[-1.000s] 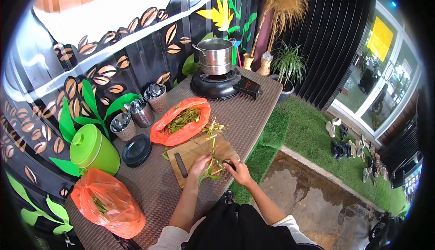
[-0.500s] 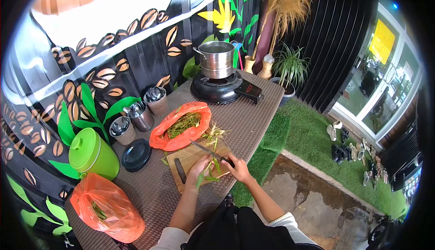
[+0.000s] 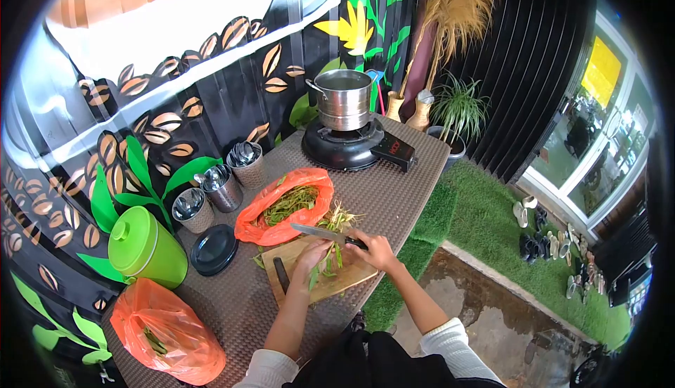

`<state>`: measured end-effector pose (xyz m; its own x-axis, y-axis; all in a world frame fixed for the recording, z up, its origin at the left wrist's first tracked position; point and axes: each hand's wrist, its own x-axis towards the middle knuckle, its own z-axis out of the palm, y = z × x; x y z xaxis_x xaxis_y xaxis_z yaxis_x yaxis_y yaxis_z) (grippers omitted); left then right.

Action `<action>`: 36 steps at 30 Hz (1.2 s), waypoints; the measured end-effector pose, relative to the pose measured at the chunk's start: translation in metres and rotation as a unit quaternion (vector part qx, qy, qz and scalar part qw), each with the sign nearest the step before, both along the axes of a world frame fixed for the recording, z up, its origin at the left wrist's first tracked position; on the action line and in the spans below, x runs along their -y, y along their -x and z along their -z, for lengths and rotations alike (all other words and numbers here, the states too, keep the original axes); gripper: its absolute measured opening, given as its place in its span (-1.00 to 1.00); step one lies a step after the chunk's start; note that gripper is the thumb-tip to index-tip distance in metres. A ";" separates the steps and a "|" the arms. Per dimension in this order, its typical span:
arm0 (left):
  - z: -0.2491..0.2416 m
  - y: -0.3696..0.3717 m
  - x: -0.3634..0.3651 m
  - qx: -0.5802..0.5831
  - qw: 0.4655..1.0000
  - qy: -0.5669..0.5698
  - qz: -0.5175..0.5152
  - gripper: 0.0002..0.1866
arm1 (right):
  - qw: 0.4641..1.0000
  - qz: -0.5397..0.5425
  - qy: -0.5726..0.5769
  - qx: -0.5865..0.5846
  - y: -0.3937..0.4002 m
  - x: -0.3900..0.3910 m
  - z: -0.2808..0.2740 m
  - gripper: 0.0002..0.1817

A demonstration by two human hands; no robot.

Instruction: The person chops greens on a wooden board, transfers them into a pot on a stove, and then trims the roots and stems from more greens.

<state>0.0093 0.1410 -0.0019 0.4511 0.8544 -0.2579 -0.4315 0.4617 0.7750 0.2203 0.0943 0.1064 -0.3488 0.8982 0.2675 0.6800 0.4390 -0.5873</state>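
Observation:
On the wooden cutting board (image 3: 349,283), my left hand (image 3: 311,254) is closed around green leafy stems (image 3: 337,256), with some leaves hanging below the fingers. My right hand (image 3: 375,250) grips the black handle of a knife (image 3: 320,233), its blade pointing left above the stems and the left hand. Pale cut root ends (image 3: 342,216) lie in a small heap just past the board. Behind the left hand, an open orange plastic bag (image 3: 247,228) holds a pile of trimmed greens (image 3: 292,204).
A steel pot (image 3: 344,103) stands on a black portable stove (image 3: 337,150) at the table's far end. Cutlery cups (image 3: 223,192), a dark plate stack (image 3: 214,249), a green lidded container (image 3: 144,246) and a second orange bag (image 3: 169,335) line the left side.
The knife and my right hand have lifted slightly off the stems, the blade now lying flatter. The left hand stays around the stems. The view has shifted a little.

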 end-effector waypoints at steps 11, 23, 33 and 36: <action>0.001 -0.022 -0.052 0.140 0.987 0.051 -0.066 -0.62 | 0.996 0.083 -0.008 0.037 -0.005 -0.079 0.026 -0.65; 0.004 -0.021 -0.064 0.194 0.974 0.070 -0.088 -0.76 | 0.965 0.065 0.062 -0.244 0.017 -0.082 0.070 -0.75; 0.019 -0.014 -0.067 0.241 0.963 0.096 -0.075 -0.66 | 0.978 0.116 0.020 -0.170 0.019 -0.091 0.080 -0.72; 0.019 -0.013 -0.066 0.292 0.943 0.112 -0.110 -0.61 | 0.979 0.133 0.009 -0.156 0.019 -0.091 0.078 -0.73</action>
<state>0.0221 0.2074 -0.0206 0.3903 0.8974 -0.2057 -0.8594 0.4352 0.2684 0.2014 0.1854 0.0288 -0.0063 0.9519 0.3063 0.5543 0.2583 -0.7913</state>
